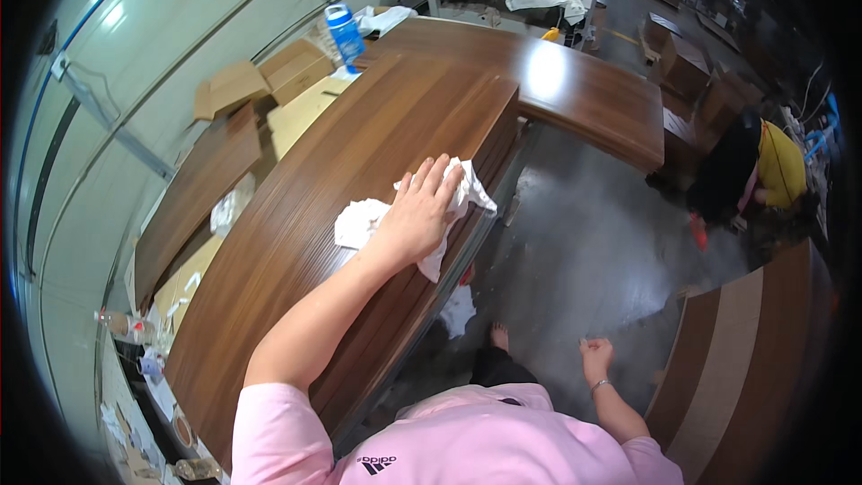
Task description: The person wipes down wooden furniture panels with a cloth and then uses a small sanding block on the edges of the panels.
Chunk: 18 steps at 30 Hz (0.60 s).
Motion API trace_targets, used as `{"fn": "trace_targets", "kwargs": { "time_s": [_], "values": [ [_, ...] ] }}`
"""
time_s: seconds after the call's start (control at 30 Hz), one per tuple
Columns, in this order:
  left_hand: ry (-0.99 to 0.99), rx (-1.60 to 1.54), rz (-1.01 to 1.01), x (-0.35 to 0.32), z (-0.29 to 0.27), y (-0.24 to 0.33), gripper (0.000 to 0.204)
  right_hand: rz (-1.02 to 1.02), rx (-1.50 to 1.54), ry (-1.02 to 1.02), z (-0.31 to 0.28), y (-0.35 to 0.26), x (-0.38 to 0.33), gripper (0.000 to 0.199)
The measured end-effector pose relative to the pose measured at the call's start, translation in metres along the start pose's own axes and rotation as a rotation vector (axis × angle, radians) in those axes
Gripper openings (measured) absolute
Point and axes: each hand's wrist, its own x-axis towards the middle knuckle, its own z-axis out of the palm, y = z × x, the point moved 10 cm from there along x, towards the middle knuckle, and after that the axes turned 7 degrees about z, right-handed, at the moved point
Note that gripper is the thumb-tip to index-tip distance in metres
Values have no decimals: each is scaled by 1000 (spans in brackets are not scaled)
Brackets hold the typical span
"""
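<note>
A bunched white cloth (364, 223) lies over the long edge of a dark brown wood-grain panel (305, 189). My left hand (420, 216) presses it down there, fingers extended across the cloth and the thumb hidden. Part of the cloth sticks out past the fingertips, and a corner hangs over the side of the panel. More brown boards show in a stack beneath this top one. Well away from the panel, my right hand (596, 357) hangs over the floor at my side, its fingers curled in, with nothing seen in them.
Another brown panel (593, 81) lies crosswise at the far end. A blue bottle (343, 34) and open cardboard boxes (296, 70) stand along the left wall. At right, a person in yellow (779, 166) bends low; a striped board (732, 350) is nearer.
</note>
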Motion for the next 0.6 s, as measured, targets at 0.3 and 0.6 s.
{"fn": "trace_targets", "kwargs": {
  "time_s": [0.3, 0.6],
  "values": [
    [28, 55, -29, 226, 58, -60, 65, 60, -90, 92, -33, 14, 101, 21],
    [-40, 16, 17, 124, 21, -2, 66, 121, -39, -17, 13, 28, 136, 23]
  ]
}}
